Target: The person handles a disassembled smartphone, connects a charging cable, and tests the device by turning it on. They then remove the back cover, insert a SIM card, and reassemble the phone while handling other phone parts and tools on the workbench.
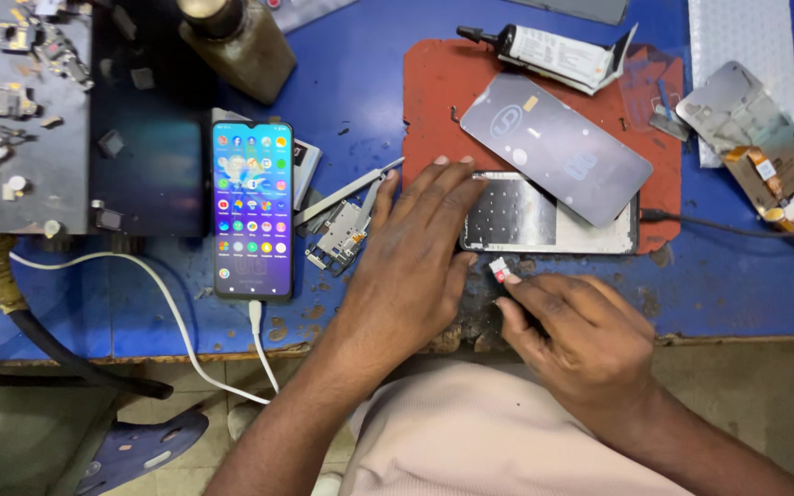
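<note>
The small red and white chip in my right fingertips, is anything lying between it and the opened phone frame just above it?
Nothing visible does. The small chip is pinched in the right hand just below the phone frame, with only bare blue bench between. The left hand lies flat at the frame's left end, off to the side.

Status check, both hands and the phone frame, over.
Left hand flat on phone frame. Right hand pinching small card. Loose dark panel overlaps frame.

Blue bench, red-brown mat, white cable, lit phone w/ multicolour icons.
</note>
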The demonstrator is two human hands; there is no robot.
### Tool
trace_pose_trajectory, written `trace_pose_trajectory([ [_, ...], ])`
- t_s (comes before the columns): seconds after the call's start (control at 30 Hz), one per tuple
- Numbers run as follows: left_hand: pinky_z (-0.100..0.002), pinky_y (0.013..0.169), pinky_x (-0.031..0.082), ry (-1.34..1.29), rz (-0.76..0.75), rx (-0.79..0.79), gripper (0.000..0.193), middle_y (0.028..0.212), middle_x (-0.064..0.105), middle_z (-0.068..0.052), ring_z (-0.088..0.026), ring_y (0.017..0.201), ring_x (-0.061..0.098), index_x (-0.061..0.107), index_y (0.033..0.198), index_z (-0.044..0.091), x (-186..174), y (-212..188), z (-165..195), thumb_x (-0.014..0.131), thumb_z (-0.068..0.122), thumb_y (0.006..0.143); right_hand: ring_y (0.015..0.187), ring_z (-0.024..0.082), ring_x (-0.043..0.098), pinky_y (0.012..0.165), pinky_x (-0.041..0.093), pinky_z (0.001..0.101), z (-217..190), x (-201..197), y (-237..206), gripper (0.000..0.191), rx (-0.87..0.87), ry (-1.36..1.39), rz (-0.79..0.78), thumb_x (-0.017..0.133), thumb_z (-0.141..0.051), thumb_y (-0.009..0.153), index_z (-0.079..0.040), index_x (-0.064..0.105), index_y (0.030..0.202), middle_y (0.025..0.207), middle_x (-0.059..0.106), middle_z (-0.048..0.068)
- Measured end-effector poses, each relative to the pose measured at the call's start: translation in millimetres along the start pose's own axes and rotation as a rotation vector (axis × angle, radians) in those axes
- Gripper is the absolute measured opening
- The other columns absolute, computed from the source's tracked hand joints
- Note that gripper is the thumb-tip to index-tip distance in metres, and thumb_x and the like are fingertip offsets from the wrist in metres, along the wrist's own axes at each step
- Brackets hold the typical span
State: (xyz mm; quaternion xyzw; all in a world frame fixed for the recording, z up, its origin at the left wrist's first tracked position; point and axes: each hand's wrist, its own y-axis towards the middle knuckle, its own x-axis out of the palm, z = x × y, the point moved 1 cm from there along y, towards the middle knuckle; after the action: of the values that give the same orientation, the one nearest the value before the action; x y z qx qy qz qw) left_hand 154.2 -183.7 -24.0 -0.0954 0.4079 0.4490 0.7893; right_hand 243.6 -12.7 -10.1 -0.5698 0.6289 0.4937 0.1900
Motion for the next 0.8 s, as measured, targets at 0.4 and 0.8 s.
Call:
trace_pose_trajectory([
  [0.4, -0.058, 0.126, 0.020, -0.040, 0.036, 0.012, 0.069, 0.153, 0.047, -0.017, -0.035, 0.148, 0.040, 0.045, 0.145, 0.002, -1, -14, -9, 0.076, 0.008, 0.084, 0.078, 0.025, 0.068, 0.071, 0.056, 0.0362, -11, 10, -2, 0.023, 0.044, -0.079, 0.024, 0.085, -0.005, 0.083, -0.001, 0.074, 0.103, 0.090, 0.070, 0.010],
  [0.8, -0.059, 0.125, 0.020, -0.059, 0.050, 0.006, 0.068, 0.150, 0.049, -0.018, -0.036, 0.146, 0.042, 0.045, 0.143, 0.002, -4, -17, -13, 0.076, 0.008, 0.083, 0.074, 0.024, 0.067, 0.069, 0.055, 0.0365, -19, 16, 0, 0.023, 0.030, -0.126, 0.019, 0.086, -0.006, 0.081, 0.000, 0.073, 0.099, 0.086, 0.070, 0.009],
])
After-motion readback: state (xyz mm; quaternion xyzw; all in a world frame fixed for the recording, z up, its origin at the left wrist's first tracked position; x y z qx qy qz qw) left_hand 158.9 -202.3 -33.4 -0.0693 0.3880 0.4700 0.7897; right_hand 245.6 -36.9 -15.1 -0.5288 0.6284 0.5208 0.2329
